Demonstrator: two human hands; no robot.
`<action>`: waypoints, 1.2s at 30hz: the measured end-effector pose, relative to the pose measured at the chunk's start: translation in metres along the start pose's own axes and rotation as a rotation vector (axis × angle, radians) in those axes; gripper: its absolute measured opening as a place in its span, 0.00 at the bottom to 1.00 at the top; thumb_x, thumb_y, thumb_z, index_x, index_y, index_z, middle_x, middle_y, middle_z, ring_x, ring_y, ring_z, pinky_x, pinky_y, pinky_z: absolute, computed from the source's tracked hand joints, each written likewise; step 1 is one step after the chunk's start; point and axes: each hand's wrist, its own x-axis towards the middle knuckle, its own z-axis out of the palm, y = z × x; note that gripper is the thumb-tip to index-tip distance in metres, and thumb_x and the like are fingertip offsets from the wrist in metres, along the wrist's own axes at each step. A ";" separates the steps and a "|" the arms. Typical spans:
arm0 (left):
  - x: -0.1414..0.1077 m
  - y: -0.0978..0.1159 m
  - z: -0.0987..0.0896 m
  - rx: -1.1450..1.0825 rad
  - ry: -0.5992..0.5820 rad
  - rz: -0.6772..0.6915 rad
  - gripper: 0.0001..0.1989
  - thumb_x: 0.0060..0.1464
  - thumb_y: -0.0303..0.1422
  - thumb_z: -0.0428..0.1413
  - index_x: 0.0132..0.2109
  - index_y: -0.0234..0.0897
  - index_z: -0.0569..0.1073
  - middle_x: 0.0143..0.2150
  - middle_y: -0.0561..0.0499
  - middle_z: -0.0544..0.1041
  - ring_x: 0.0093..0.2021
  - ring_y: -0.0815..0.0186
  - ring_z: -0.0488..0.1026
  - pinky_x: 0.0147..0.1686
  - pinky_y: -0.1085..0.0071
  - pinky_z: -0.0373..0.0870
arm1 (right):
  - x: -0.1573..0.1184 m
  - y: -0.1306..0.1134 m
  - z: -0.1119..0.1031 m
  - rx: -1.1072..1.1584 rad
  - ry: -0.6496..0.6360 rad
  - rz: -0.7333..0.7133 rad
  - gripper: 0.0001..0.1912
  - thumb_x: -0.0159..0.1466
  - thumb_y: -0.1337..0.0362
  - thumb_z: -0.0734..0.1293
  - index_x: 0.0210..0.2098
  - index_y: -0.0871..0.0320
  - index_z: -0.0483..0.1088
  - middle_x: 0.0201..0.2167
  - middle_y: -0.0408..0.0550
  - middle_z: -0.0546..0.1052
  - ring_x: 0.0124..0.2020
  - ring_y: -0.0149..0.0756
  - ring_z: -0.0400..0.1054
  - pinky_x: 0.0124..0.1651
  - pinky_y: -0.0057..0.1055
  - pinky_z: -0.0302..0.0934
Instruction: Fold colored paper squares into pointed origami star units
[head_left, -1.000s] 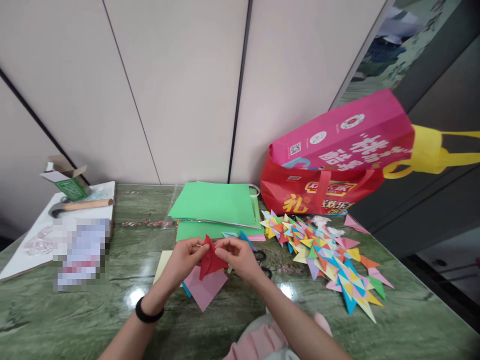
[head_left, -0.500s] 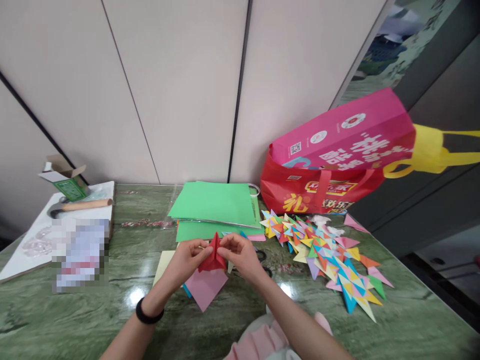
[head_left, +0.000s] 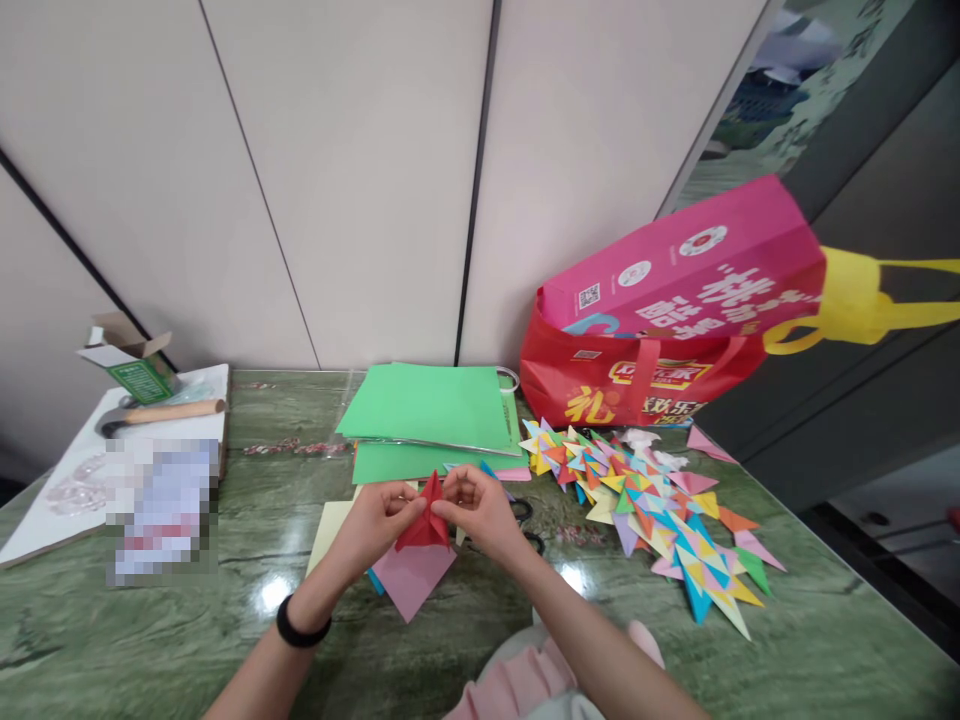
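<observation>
Between both hands stands a folded piece of red origami paper [head_left: 424, 528], its point upward. My left hand [head_left: 386, 515] pinches its left side between thumb and fingers. On its right side, my right hand [head_left: 477, 505] grips with thumb and fingertips. Under the red piece lies a pink paper square [head_left: 412, 582], with pale yellow paper [head_left: 325, 530] and a bit of blue paper beside it. Black-handled scissors [head_left: 523, 512] lie partly hidden behind my right hand. Green paper sheets [head_left: 435, 405] are stacked just beyond the hands.
At right spreads a heap of folded coloured paper pieces [head_left: 652, 500]. Behind it stands a red gift bag [head_left: 570, 370] with a pink bag [head_left: 675, 260] in it. At left, a white board [head_left: 67, 480] bears a wooden-handled hammer [head_left: 176, 411] and an open green box [head_left: 139, 378].
My thumbs have shifted slightly closer together on the red paper, and its lower edge sits a little lower. Both hands keep their grip.
</observation>
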 end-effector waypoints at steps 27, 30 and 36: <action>0.000 0.000 -0.002 -0.016 -0.001 -0.038 0.16 0.41 0.42 0.57 0.26 0.31 0.71 0.17 0.55 0.71 0.17 0.73 0.62 0.17 0.78 0.50 | 0.001 0.002 -0.002 -0.089 -0.044 -0.108 0.06 0.48 0.66 0.70 0.27 0.58 0.76 0.26 0.45 0.77 0.28 0.34 0.69 0.33 0.29 0.63; -0.001 -0.001 -0.002 -0.048 -0.044 -0.075 0.16 0.41 0.43 0.57 0.26 0.31 0.71 0.17 0.54 0.72 0.17 0.71 0.65 0.18 0.78 0.53 | 0.001 0.002 -0.001 -0.060 -0.037 -0.082 0.06 0.48 0.65 0.71 0.27 0.58 0.76 0.26 0.45 0.77 0.28 0.34 0.70 0.34 0.29 0.63; -0.001 -0.003 0.001 -0.075 -0.084 -0.089 0.17 0.41 0.43 0.58 0.23 0.32 0.69 0.16 0.55 0.70 0.17 0.71 0.65 0.18 0.77 0.54 | 0.001 0.003 -0.001 -0.048 -0.042 -0.043 0.07 0.46 0.64 0.72 0.26 0.59 0.74 0.24 0.44 0.77 0.25 0.32 0.69 0.31 0.28 0.63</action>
